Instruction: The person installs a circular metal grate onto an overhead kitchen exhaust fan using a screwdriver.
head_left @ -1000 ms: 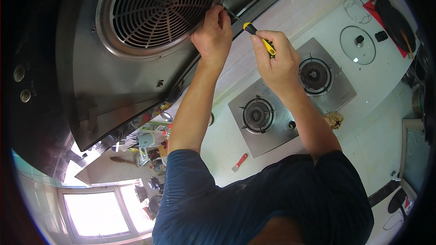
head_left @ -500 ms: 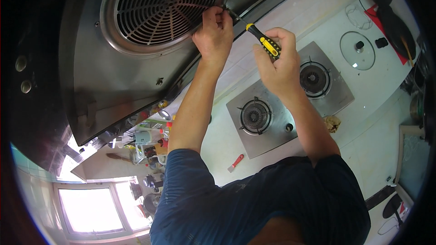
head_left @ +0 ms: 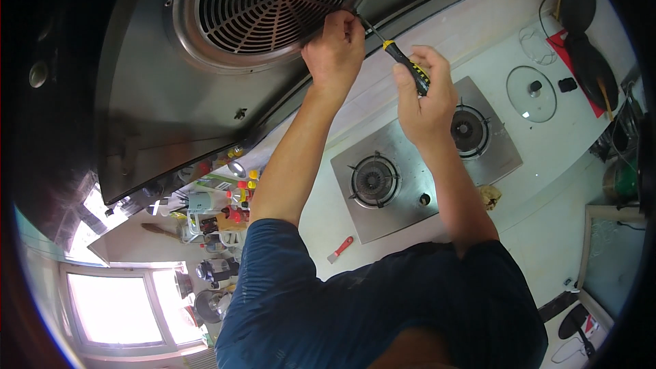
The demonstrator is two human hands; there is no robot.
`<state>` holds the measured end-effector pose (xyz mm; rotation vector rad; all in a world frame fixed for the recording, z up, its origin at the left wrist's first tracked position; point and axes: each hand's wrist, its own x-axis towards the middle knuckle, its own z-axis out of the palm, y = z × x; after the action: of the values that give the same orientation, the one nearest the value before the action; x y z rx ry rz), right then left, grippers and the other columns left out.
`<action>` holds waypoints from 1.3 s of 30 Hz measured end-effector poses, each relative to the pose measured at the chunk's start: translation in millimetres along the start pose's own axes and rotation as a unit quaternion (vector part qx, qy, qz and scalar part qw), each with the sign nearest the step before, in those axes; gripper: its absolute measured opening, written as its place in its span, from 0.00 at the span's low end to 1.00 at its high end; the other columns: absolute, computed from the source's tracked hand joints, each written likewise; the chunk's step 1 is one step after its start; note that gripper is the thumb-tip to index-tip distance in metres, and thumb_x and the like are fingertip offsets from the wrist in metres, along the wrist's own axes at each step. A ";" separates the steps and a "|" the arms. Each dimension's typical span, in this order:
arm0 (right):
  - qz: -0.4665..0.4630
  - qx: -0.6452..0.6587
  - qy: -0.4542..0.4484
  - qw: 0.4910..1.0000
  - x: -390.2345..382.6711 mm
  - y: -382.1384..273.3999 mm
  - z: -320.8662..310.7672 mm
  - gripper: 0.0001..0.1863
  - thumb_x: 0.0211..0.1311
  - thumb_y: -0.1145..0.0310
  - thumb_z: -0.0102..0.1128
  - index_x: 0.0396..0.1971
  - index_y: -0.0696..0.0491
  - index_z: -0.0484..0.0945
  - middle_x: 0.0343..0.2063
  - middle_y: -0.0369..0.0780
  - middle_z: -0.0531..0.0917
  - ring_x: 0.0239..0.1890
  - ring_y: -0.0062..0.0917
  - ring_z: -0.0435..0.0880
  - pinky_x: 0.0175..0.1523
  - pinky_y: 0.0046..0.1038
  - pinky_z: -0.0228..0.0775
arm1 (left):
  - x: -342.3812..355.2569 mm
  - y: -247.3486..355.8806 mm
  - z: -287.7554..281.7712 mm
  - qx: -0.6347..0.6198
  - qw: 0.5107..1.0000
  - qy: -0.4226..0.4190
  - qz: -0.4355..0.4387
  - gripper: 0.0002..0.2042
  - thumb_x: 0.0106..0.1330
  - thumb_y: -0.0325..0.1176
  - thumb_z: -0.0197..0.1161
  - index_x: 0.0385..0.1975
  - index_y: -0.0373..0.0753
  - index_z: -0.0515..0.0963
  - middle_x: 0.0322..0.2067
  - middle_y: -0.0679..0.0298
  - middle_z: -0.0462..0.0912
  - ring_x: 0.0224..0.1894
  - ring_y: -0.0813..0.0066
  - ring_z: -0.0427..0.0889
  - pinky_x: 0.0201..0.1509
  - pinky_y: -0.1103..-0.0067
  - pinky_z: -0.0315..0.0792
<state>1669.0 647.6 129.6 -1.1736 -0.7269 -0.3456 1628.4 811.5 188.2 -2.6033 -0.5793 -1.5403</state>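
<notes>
My right hand [head_left: 428, 106] is closed round the black and yellow handle of a screwdriver [head_left: 408, 68]. Its shaft slants up and left to the rim of the round slotted grille [head_left: 236, 17] on the underside of a dark metal range hood [head_left: 164, 106]. Beside the screwdriver's tip, my left hand [head_left: 335, 55] is pinched against that rim. Whatever lies between its fingertips is too small or hidden to make out, and so is the spot that the tip touches.
Below the hood, a steel two-burner gas hob [head_left: 410, 195] sits on a white counter. A red-handled scraper [head_left: 340, 250] lies near my body. Toward the right are a glass lid [head_left: 531, 94] and a crumpled yellowish cloth [head_left: 489, 197]. Bottles [head_left: 239, 196] crowd the left side.
The screwdriver's handle has turned in my right hand, so its yellow panel shows less. My left hand stays at the grille rim. The whole view has shifted slightly.
</notes>
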 end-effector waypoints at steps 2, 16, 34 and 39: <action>0.060 0.108 0.055 0.991 -2.1 -8.3 1.7 0.16 0.66 0.69 0.73 0.47 0.59 0.78 0.38 0.42 0.83 0.36 0.31 0.83 0.44 0.31 0.76 | -1.9 0.6 -0.3 -0.003 1.000 -0.002 -0.006 0.06 0.64 0.36 0.73 0.35 0.43 0.84 0.26 0.63 0.90 0.27 0.66 0.91 0.35 0.72 0.83; 0.023 0.040 0.045 0.998 -13.5 8.2 6.4 0.15 0.72 0.67 0.68 0.50 0.60 0.76 0.38 0.43 0.82 0.35 0.26 0.81 0.42 0.29 0.74 | -3.5 -3.2 5.5 -0.037 0.999 -0.003 -0.037 0.06 0.66 0.37 0.71 0.36 0.45 0.83 0.27 0.64 0.90 0.27 0.64 0.90 0.35 0.70 0.83; 0.205 0.061 0.019 0.977 -9.9 -19.5 2.6 0.17 0.75 0.64 0.64 0.52 0.59 0.73 0.42 0.42 0.80 0.37 0.21 0.79 0.41 0.26 0.75 | -4.9 -1.4 8.6 -0.048 0.998 0.038 -0.019 0.05 0.63 0.33 0.71 0.33 0.43 0.82 0.24 0.63 0.89 0.24 0.60 0.88 0.30 0.67 0.80; 0.056 -0.025 0.023 0.998 -10.4 0.4 0.1 0.16 0.76 0.63 0.63 0.51 0.59 0.74 0.37 0.39 0.80 0.31 0.19 0.79 0.33 0.25 0.73 | -4.0 -3.4 8.9 -0.044 0.998 0.028 -0.028 0.05 0.63 0.33 0.71 0.34 0.43 0.82 0.23 0.64 0.88 0.24 0.60 0.88 0.30 0.66 0.80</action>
<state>1661.7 646.6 122.3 -1.2432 -0.6125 -0.2983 1633.0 815.7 179.9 -2.6191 -0.5966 -1.6863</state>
